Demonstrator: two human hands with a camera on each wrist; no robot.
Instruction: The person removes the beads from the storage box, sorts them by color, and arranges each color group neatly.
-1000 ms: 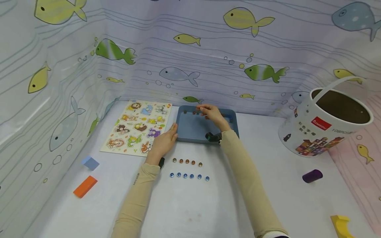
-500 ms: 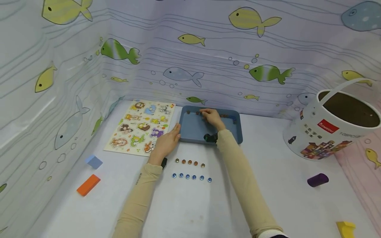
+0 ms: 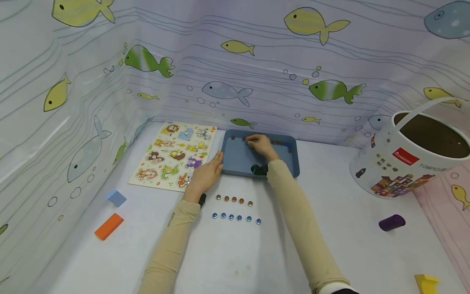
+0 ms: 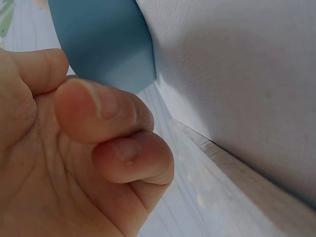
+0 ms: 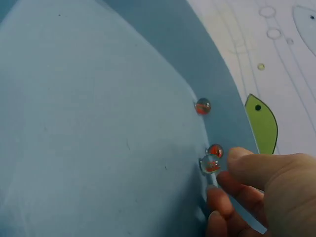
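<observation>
Marble, clear glass with an orange-red core: lies at the far inner wall of the blue tray, touched by the fingertips of the right hand. The thumb and forefinger are curled in on it from one side; whether they fully pinch it cannot be told. A second marble of the same kind lies just beside it against the wall, and a third sits a little apart along the same wall. In the head view, further small marbles line the far wall on the other side of the hand.

Left hand: rests on the table with straight fingers against the near left corner of the tray. The wrist view shows the thumb and one curled finger close to the lens, holding nothing.

On the white table, near the tray's front edge: a row of five orange-brown marbles and, just nearer the person, a row of six blue marbles. Both rows lie between the two forearms.

Left of the tray, just beside it: an animal puzzle board, flat. Further left, well apart: a pale blue block and an orange block.

To the right: a white bucket tilted on its side with its handle up, a purple cylinder, and a yellow block at the lower edge.

Fish-printed sheeting walls in the table.
</observation>
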